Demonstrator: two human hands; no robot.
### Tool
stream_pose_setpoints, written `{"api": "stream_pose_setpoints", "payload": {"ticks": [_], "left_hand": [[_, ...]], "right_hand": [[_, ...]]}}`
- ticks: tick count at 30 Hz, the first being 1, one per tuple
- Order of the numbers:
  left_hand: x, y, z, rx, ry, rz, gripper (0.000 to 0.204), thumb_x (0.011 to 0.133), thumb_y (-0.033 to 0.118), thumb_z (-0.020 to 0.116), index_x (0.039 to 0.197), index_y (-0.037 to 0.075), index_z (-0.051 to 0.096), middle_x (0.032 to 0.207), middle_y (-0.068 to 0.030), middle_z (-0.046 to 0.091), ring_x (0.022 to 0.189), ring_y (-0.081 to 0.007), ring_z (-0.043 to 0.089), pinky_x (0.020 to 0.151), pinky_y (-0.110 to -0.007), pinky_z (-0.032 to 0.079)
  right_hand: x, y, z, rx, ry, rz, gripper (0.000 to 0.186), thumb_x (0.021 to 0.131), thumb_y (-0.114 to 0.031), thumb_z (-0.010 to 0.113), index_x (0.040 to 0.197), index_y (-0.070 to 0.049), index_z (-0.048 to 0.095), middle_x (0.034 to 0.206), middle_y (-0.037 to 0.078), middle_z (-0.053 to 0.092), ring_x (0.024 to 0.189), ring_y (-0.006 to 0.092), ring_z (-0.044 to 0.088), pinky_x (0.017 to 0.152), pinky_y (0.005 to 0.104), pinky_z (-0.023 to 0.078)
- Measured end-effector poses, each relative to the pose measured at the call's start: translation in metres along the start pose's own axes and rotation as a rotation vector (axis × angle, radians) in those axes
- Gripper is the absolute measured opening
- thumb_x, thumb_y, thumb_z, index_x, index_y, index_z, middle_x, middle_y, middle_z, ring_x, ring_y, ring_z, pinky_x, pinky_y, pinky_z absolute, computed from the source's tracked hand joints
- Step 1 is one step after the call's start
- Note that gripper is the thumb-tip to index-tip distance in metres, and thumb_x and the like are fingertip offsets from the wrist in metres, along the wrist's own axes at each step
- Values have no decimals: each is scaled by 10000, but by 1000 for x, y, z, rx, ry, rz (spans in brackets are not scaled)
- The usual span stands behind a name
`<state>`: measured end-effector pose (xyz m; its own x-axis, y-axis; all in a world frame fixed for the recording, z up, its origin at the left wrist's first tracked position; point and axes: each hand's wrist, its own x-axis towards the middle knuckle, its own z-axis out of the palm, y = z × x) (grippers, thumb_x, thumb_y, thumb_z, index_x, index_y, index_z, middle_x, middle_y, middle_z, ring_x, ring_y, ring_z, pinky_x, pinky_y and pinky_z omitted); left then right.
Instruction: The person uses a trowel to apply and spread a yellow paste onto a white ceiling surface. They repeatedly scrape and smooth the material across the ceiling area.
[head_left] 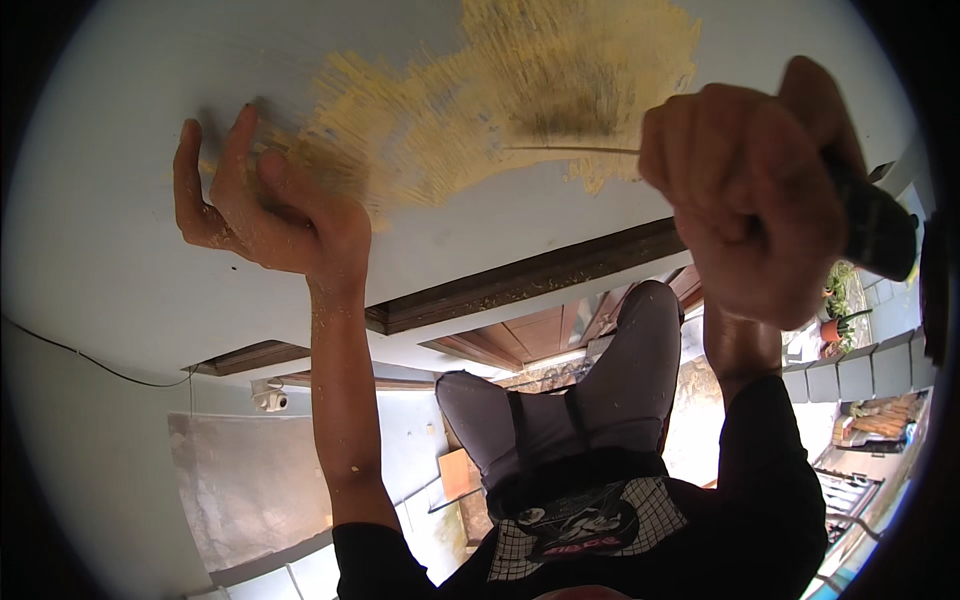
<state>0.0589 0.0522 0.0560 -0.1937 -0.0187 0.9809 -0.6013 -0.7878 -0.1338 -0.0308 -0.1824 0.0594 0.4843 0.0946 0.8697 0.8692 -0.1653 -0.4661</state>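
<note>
Left hand lies open, fingers spread, on the pale ceiling at upper left — right hand at upper right is clenched round a dark-handled scraper by the yellow patch.

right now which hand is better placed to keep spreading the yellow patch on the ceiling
Probably the right hand: it grips a dark-handled tool whose thin blade lies on the yellow patch. The left hand is bare, fingers spread flat against the pale ceiling at the patch's edge.

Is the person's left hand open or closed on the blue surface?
Open: the left hand lies spread on the pale blue surface, beside the yellow scraped patch.
</note>
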Motion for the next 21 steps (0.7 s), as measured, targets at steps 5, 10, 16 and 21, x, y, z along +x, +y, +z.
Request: {"api": "stream_pose_setpoints", "payload": {"ticks": [5,10,16,21], "left_hand": [[-2,-4,3,-81,49,-10,255,971,165,490,1116,24,645,1277,-252,519,1209,-237,336,906,-356,330],[-3,-4,-2,23,-17,-4,252,973,135,480,1136,24,637,1298,-188,503,1232,-235,344,954,-364,353],[1,-5,-2,87,-15,76,246,972,124,478,1121,20,644,1214,-142,573,1215,-231,384,964,-349,367],[0,-10,-7,114,-33,71,232,962,138,506,1094,22,658,1214,-140,575,1211,-220,386,956,-332,368]], "right_hand": [[3,-13,-1,291,37,16,267,975,-145,394,717,-95,351,556,18,364,470,111,289,478,295,299],[6,-4,11,178,84,3,322,970,-139,433,666,-110,331,570,14,372,463,107,296,452,309,291],[2,-19,10,-128,-72,107,271,994,-167,350,728,-112,349,553,3,339,469,98,286,439,299,263],[16,-14,-1,81,-257,-94,266,1005,-168,343,751,-99,377,572,24,413,481,88,339,453,287,302]]}}
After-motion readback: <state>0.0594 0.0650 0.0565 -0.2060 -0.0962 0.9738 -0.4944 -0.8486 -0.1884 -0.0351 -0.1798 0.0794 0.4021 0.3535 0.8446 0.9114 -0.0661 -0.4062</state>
